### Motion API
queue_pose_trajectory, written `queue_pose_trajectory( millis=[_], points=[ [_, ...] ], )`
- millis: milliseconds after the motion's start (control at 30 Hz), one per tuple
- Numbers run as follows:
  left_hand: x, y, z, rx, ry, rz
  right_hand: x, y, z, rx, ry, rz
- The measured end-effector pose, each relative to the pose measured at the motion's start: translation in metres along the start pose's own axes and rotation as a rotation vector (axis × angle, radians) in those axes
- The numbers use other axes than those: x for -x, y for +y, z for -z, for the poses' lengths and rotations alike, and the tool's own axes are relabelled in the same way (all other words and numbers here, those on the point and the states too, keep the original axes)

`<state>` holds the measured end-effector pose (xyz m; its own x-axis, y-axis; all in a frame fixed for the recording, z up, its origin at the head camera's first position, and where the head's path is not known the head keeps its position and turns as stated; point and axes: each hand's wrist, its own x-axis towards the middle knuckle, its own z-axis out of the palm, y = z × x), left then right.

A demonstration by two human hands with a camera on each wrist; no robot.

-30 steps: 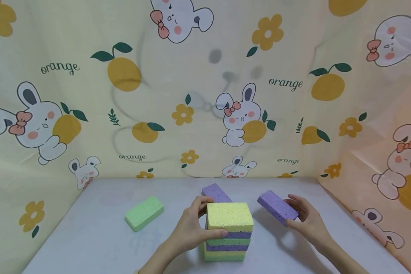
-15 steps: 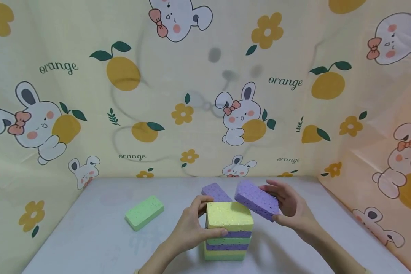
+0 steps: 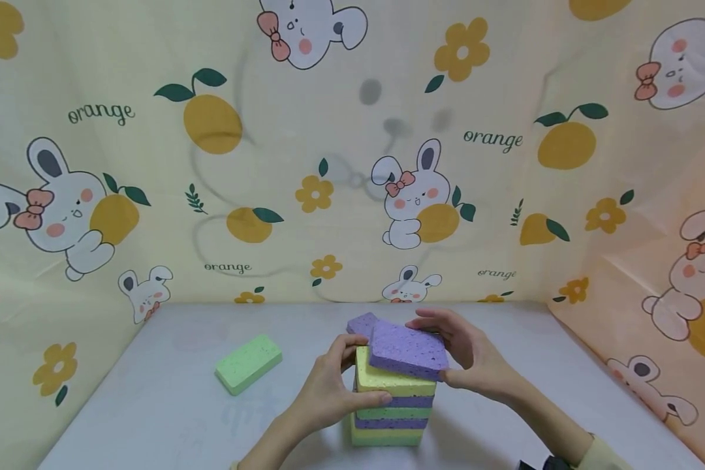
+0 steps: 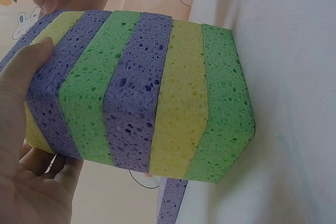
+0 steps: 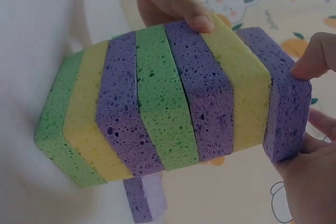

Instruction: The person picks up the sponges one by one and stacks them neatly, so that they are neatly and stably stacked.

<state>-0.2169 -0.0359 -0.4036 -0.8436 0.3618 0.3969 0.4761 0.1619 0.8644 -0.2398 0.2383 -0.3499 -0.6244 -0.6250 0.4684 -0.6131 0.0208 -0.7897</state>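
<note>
A stack of green, yellow and purple sponges (image 3: pixel 392 413) stands on the table, its layers pressed flush. My left hand (image 3: pixel 336 385) grips the upper layers from the left, thumb across the front and fingers behind. Over the yellow top layer lies a purple sponge (image 3: pixel 408 349), slightly askew and shifted to the right. My right hand (image 3: pixel 472 356) holds that sponge by its right end, thumb in front and fingers at the back. In the right wrist view the purple sponge (image 5: pixel 287 98) sits right against the yellow one (image 5: pixel 247 90).
Behind the stack another purple sponge (image 3: pixel 361 323) lies on the white table (image 3: pixel 153 398), partly hidden. A green sponge (image 3: pixel 249 364) lies to the left. Patterned cloth (image 3: pixel 341 222) hangs behind the table and along the right side.
My right hand has brought the purple sponge leftward from beside the stack onto its top, turning it more level. The left hand has kept its grip on the stack.
</note>
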Motion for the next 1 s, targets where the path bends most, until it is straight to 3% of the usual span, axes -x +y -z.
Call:
queue_pose_trajectory(
  millis=[400, 1000],
  points=[
    [0.002, 0.001, 0.000, -0.008, 0.009, 0.025, -0.010, 0.000, -0.003, -0.010, -0.103, -0.031],
    [0.001, 0.000, -0.002, 0.028, -0.003, -0.032, -0.011, -0.002, -0.009, -0.015, -0.122, -0.059]
  ],
)
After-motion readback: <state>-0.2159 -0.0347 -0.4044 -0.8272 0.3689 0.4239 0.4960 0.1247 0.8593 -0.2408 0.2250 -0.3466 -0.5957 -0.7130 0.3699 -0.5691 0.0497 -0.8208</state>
